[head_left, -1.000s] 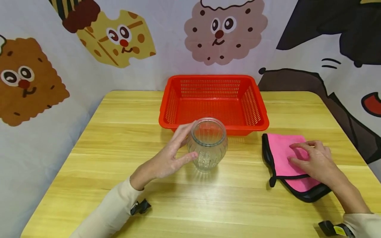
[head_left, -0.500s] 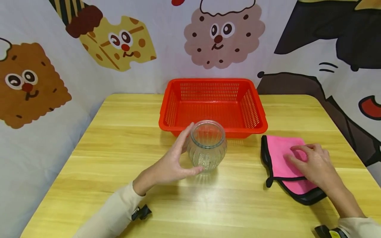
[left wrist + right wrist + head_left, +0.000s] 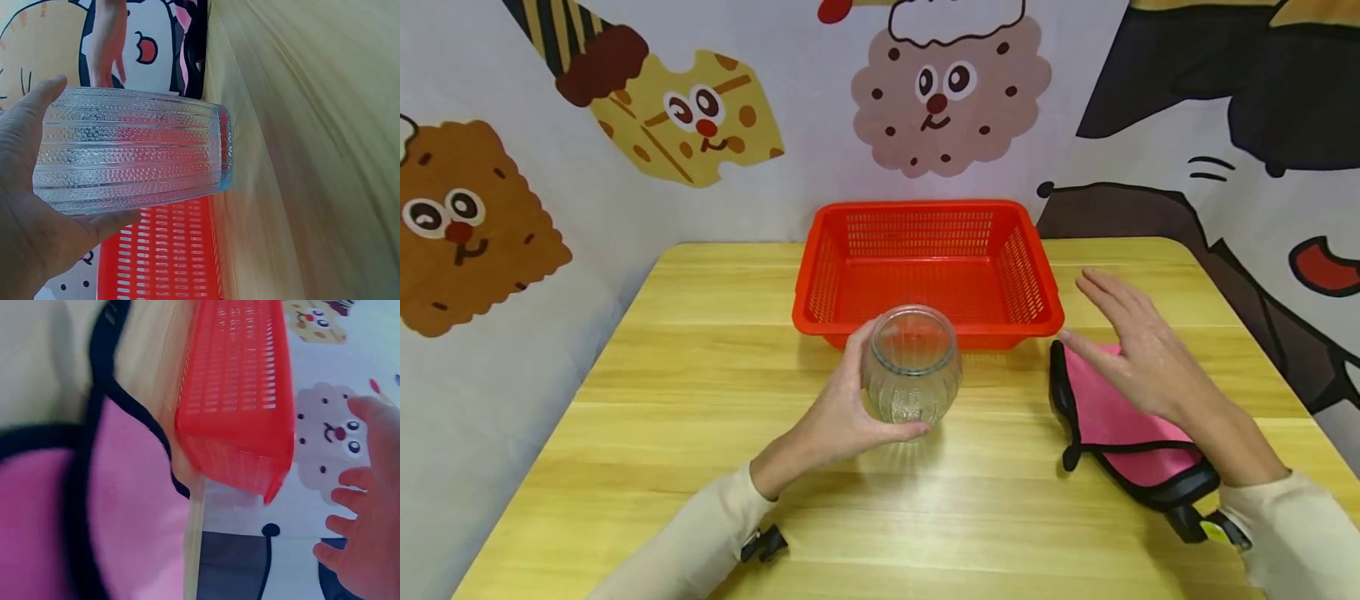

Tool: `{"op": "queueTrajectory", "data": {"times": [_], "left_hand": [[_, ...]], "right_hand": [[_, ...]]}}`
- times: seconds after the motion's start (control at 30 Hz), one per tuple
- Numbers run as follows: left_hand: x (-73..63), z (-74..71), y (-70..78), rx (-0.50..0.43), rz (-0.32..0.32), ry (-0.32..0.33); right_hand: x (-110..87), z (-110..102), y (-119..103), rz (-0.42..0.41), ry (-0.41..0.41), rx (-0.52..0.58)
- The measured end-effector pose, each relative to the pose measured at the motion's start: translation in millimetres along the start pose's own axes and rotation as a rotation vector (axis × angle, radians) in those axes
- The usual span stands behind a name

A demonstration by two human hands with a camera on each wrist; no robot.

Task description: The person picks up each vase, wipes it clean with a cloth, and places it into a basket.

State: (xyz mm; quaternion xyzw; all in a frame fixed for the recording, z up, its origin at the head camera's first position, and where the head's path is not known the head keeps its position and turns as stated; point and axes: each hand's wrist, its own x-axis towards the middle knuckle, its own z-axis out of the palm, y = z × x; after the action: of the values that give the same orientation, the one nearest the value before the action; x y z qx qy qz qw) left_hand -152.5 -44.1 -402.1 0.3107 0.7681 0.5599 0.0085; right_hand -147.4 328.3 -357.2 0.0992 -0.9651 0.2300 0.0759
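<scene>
A clear ribbed glass jar (image 3: 917, 392) stands upright in front of the basket, its base close to the table. My left hand (image 3: 842, 408) holds it from the left side, thumb across the near face and fingers round the far side. In the left wrist view the jar's (image 3: 137, 150) beaded ribs show between thumb and fingers of the left hand (image 3: 44, 231). My right hand (image 3: 1150, 358) is raised over a pink cloth (image 3: 1112, 408) with black edging, fingers extended and holding nothing. The right wrist view shows the right hand (image 3: 369, 506) apart from the basket.
Behind the jar sits a red plastic basket (image 3: 820, 327) with slotted walls, near the table's back edge. The wooden table (image 3: 700, 383) meets a cartoon-printed backdrop (image 3: 820, 125) at the back. The pink cloth lies to the right.
My left hand has closed in around the jar, its thumb now lower across the near face. The right hand has lifted off the pink cloth, spread its fingers and moved toward the basket.
</scene>
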Motion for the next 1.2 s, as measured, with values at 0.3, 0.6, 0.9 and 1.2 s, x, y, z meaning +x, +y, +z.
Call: {"op": "queueTrajectory", "data": {"times": [0.3,0.6,0.9,1.2], "left_hand": [[-0.5,2.7,0.1,-0.053,-0.029,-0.015],[-0.8,4.4,-3.0,-0.043,-0.041,0.02],[-3.1,-4.4,-3.6,0.015,-0.003,0.068],[-21.2,-37.6,1.4,0.153,-0.021,0.106]], "right_hand": [[50.2,13,8,0.037,-0.278,-0.213],[52.7,21,11,0.016,-0.27,-0.196],[52.6,22,10,0.023,-0.282,-0.176],[54.2,21,10,0.032,-0.296,-0.183]]}}
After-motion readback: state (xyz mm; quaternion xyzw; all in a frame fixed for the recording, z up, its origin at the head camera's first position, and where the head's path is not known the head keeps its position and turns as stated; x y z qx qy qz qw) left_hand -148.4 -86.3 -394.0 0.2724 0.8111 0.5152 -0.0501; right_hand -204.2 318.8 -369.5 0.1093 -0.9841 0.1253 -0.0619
